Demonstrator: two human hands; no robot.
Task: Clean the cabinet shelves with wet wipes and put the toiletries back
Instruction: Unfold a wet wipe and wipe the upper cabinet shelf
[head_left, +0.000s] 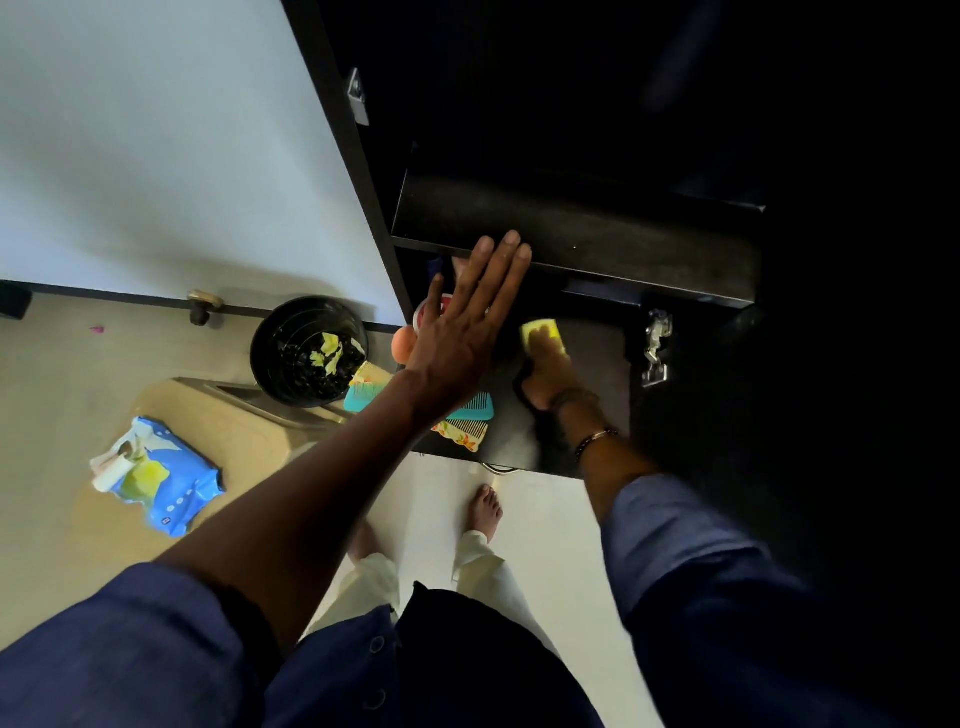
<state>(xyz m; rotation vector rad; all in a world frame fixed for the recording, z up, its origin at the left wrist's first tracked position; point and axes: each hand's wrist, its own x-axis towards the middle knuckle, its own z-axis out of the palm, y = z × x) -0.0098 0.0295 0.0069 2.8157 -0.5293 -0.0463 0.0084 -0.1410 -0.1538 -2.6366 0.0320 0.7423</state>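
My left hand (467, 317) is flat and open, fingers reaching up to the front edge of the upper black shelf (597, 244). My right hand (548, 371) presses a yellow wet wipe (540, 332) onto the lower black shelf (597, 364). On that shelf's left part lie a teal comb (363, 397), a second teal comb (475, 408) and a patterned comb (462, 434). A red-lidded jar (428, 314) and a peach round item (402, 343) sit behind my left hand, partly hidden.
A black bin (306, 351) with used yellow wipes stands on the floor by the cabinet. A blue wipes packet (156, 475) lies on a beige stool (234, 431). A metal hinge (655, 348) sticks out on the cabinet's right side. My bare feet are below.
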